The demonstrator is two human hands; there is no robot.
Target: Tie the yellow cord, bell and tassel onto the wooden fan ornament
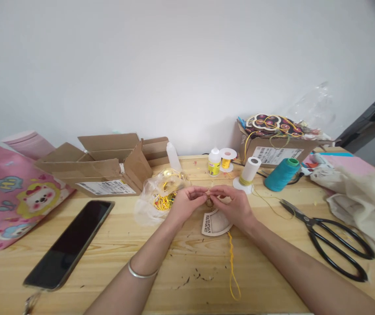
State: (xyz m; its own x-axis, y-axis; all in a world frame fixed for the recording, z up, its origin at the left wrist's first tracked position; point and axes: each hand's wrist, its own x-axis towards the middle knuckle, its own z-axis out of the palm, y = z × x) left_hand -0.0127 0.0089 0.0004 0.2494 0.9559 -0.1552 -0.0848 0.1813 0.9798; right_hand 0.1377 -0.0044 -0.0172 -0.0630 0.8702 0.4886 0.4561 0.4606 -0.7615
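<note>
My left hand [189, 201] and my right hand [235, 203] meet over the middle of the table, thumbs and fingers pinched. Between the fingertips is a small brownish loop [209, 202], partly hidden, at the top of a fan-shaped wooden pendant [212, 229]. The pendant has a cut-out lattice at its left end, and my right hand covers its upper right part. From the pendant's lower right edge a knotted yellow cord [231, 251] runs toward me and ends in a loop on the table.
Behind my hands stand a glue bottle [214, 162], a yellow thread spool [227, 162], a white spool [250, 173] and a teal thread cone [281, 176]. Black-handled scissors [328, 238] lie right. Left are a bag of yellow cords [163, 199], a phone [71, 245] and an open carton [65, 177].
</note>
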